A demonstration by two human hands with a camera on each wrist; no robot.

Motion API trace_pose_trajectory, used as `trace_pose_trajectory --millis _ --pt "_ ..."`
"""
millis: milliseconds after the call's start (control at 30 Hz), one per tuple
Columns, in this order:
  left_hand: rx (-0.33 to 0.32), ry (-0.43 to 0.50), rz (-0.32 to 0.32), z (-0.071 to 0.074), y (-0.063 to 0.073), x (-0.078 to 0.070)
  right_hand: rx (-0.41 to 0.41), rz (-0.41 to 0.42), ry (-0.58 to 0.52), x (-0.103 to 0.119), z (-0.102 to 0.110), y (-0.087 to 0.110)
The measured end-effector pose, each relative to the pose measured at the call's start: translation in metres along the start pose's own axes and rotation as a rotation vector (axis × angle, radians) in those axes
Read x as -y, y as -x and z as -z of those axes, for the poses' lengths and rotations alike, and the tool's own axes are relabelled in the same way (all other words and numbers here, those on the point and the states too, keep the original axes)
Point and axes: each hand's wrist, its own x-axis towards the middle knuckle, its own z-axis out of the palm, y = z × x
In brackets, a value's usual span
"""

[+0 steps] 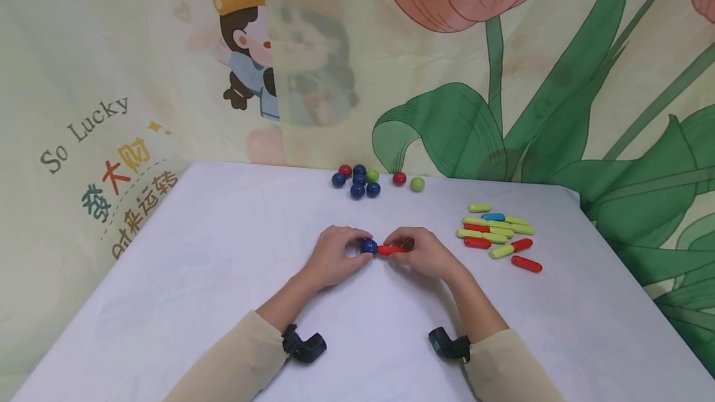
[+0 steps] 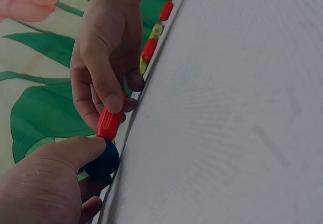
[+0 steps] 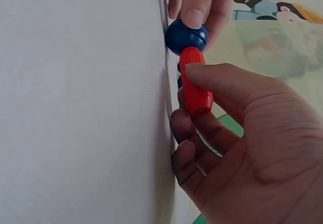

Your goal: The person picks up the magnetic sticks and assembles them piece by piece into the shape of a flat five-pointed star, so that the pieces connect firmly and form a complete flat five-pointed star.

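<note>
A dark blue ball (image 1: 368,246) is pinched between the thumb and fingers of my left hand (image 1: 337,255). My right hand (image 1: 426,252) grips a red rod (image 1: 390,250) by its sides. In the right wrist view, one end of the red rod (image 3: 196,90) meets the blue ball (image 3: 185,36), and the ball has a seam line around it. The left wrist view shows the same contact, with the ball (image 2: 104,161) partly covered by my left thumb and the rod (image 2: 109,123) showing grooves along its side.
At the back of the white table (image 1: 223,327) sits a cluster of blue, red and green balls (image 1: 359,180). A red ball (image 1: 399,178) and a green ball (image 1: 417,184) lie right of it. Several yellow-green, red and blue rods (image 1: 494,228) are spread at the right.
</note>
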Motion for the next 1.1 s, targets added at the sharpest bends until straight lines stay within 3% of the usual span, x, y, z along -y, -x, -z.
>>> trace_pose_trajectory --millis 233,767,1100 --pt "0.008 0.025 0.006 0.001 -0.001 -0.003 -0.027 -0.029 -0.059 -0.006 0.001 0.001" --pt "0.011 0.034 0.037 -0.001 0.000 -0.003 -0.056 -0.069 -0.067 -0.015 0.006 0.003" --pt "0.080 0.038 -0.062 0.000 0.002 -0.003 -0.093 -0.077 -0.081 -0.015 0.002 0.000"
